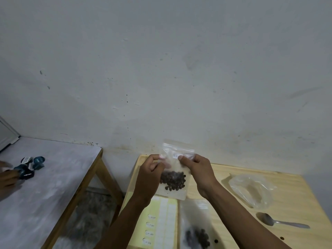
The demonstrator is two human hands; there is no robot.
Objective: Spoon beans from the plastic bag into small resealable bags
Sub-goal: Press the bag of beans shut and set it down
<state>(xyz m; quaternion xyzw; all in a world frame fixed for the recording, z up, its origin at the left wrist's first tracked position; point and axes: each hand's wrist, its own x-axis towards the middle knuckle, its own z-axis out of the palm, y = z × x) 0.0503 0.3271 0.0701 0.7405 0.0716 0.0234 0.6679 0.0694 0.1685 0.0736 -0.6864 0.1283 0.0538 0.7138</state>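
Note:
A small clear resealable bag (175,190) hangs upright above the wooden table (291,200), with dark beans (172,180) in its lower part and a small white label near its top. My left hand (150,178) pinches the bag's upper left edge. My right hand (198,170) pinches its upper right edge at the seal strip. A crumpled clear plastic bag (251,189) lies on the table to the right. A metal spoon (282,222) lies in front of it, held by nobody. Another small bag with beans (196,234) lies flat near the front edge.
A yellow sheet of white labels (161,221) lies under my left forearm. Two loose beans (216,241) sit on the wood. A grey-topped table (53,177) stands to the left with dark blue packets (30,167); another person's hand (8,178) touches them.

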